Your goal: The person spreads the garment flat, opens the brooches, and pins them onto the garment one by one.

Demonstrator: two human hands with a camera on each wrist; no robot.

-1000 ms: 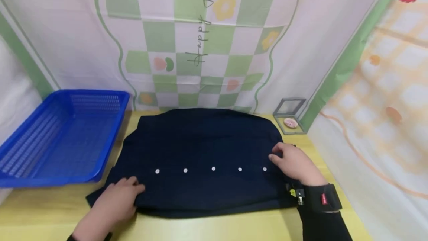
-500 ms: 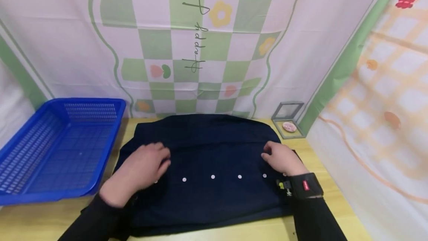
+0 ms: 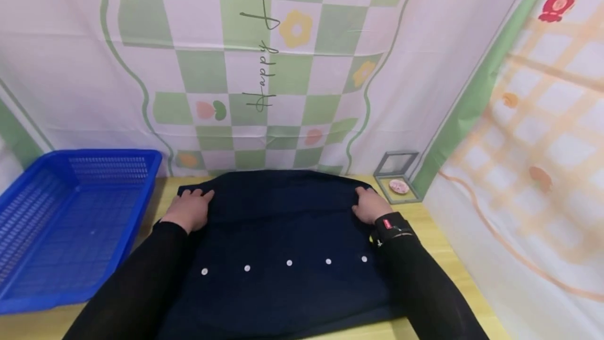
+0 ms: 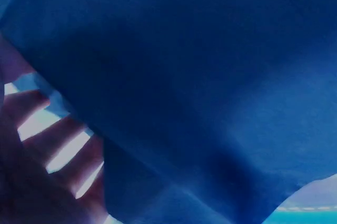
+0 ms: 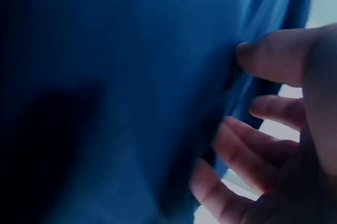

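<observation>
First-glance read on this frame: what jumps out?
A dark navy shirt with a row of white buttons lies spread across the yellow table. The left hand and right hand sit on its far corners. A blue basket stands at left.

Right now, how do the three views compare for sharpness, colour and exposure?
Head view: evenly lit, sharp, edges bent by the wide lens; dark shirt shows little detail. Left wrist view: too close, fabric blurred and blue-tinted, bright light between the fingers. Right wrist view: soft, dark shadow at left, fingers blurred.
</observation>
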